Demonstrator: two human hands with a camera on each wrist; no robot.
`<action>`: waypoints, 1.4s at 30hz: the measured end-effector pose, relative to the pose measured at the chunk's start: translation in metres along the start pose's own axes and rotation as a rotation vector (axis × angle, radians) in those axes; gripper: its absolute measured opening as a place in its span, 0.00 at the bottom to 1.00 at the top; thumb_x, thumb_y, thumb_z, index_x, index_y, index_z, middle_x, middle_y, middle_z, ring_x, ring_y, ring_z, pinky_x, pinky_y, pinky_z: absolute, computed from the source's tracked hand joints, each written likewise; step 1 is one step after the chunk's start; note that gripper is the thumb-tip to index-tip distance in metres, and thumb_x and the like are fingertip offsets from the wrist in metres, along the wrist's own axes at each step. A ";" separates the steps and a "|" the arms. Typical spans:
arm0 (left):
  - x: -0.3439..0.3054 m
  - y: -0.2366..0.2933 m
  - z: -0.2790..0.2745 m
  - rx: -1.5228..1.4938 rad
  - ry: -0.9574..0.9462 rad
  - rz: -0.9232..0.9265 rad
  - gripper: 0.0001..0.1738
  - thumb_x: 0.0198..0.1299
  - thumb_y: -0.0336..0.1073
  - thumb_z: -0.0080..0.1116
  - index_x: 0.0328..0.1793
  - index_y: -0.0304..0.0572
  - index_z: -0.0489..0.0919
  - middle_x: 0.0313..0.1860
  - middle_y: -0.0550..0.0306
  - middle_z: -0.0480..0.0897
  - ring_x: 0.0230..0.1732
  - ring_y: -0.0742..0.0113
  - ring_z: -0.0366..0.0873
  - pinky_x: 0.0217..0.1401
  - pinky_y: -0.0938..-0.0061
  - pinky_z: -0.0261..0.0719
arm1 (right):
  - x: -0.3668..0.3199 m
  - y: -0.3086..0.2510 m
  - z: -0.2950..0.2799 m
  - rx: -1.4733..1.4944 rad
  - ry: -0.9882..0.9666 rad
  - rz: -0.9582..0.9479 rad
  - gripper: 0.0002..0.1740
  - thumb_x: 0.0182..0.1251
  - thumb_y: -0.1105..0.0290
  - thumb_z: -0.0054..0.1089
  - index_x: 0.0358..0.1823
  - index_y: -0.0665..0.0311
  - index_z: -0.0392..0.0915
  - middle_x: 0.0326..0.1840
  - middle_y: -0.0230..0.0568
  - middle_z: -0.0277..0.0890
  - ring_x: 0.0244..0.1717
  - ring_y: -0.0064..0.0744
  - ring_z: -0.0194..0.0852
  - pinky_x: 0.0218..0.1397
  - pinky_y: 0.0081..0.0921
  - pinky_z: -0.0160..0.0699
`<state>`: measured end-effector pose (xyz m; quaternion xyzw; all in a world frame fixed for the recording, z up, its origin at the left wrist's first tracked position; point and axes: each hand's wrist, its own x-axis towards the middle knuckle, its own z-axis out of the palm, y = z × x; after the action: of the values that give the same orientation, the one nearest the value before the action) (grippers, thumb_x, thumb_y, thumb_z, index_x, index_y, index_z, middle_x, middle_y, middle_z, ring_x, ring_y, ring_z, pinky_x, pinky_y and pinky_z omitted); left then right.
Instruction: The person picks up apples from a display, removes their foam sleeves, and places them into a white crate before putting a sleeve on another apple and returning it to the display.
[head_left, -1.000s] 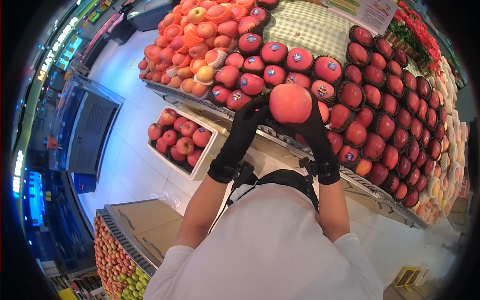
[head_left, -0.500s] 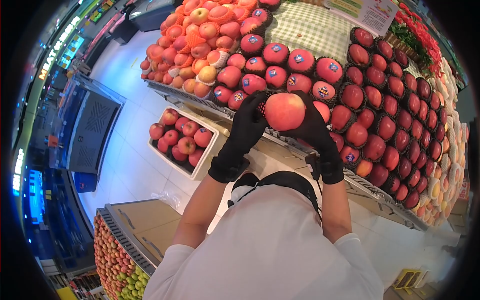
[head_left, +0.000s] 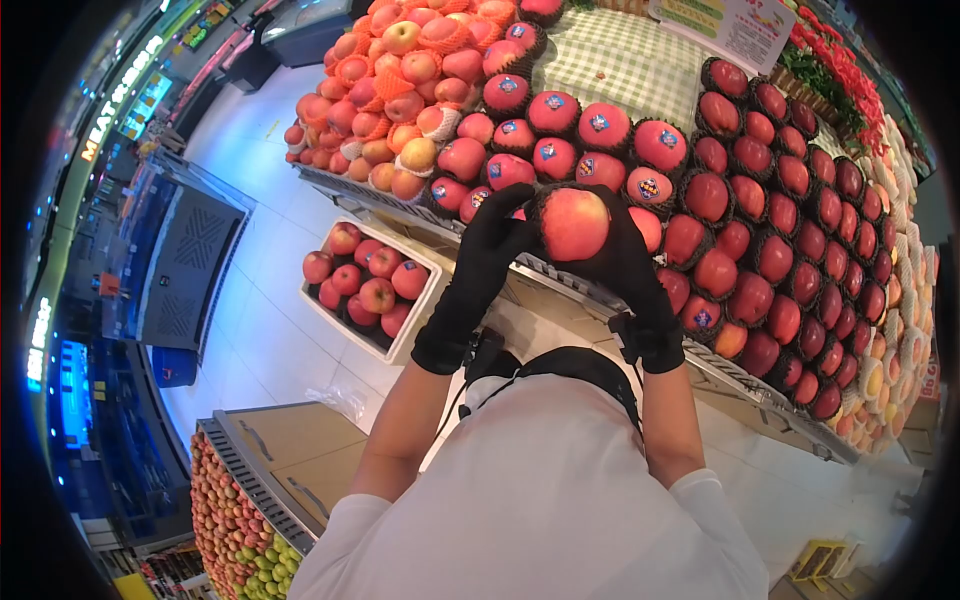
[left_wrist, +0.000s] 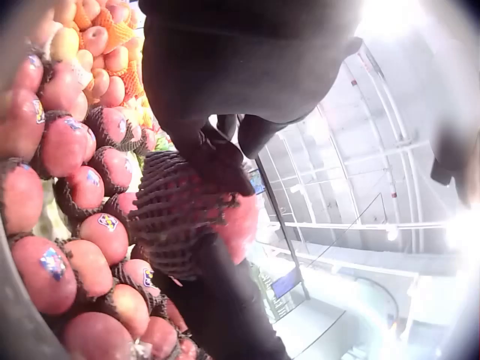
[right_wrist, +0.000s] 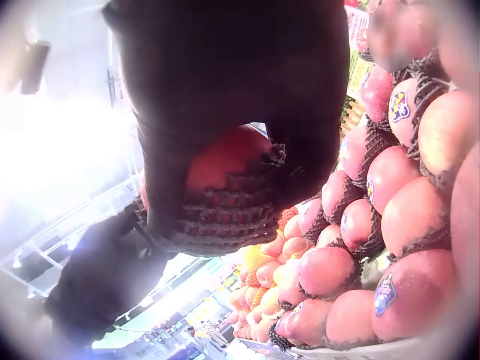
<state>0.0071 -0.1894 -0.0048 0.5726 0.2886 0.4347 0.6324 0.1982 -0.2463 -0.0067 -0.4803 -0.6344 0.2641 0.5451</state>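
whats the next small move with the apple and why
Probably lower the apple into the front row of netted apples: left hand and right hand both grip it, its net already wraps the underside, and it hangs just above that row.

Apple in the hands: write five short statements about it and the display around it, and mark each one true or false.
1. The left hand and the right hand both hold one apple. True.
2. The hands are bare. False: both wear black gloves.
3. A dark net sleeve wraps the lower part of the apple. True.
4. The white crate below the display holds oranges. False: it holds red apples.
5. The stickered apples on the display lie loose, without nets. False: each sits in a dark net.
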 end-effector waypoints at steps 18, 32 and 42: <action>0.006 -0.044 -0.006 0.045 0.081 0.065 0.28 0.59 0.31 0.65 0.66 0.35 0.71 0.58 0.54 0.77 0.60 0.66 0.73 0.64 0.69 0.73 | 0.001 -0.010 0.001 -0.074 0.100 -0.171 0.44 0.42 0.69 0.84 0.64 0.62 0.70 0.62 0.44 0.74 0.63 0.41 0.71 0.66 0.38 0.72; 0.001 -0.059 -0.010 -0.788 -0.078 -0.298 0.43 0.64 0.53 0.61 0.76 0.35 0.59 0.69 0.47 0.69 0.69 0.57 0.69 0.72 0.61 0.70 | -0.005 0.017 -0.002 0.202 0.148 0.201 0.30 0.60 0.68 0.73 0.62 0.63 0.71 0.47 0.37 0.77 0.39 0.22 0.78 0.40 0.23 0.80; -0.001 -0.047 -0.001 -0.399 -0.098 -0.015 0.45 0.56 0.43 0.70 0.76 0.40 0.60 0.69 0.53 0.70 0.70 0.59 0.68 0.73 0.62 0.69 | -0.009 0.032 0.003 0.228 0.254 0.346 0.17 0.68 0.71 0.61 0.56 0.68 0.76 0.39 0.36 0.81 0.36 0.20 0.78 0.40 0.21 0.79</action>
<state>0.0166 -0.1881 -0.0505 0.4545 0.1699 0.4500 0.7497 0.2052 -0.2416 -0.0388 -0.5464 -0.4353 0.3609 0.6178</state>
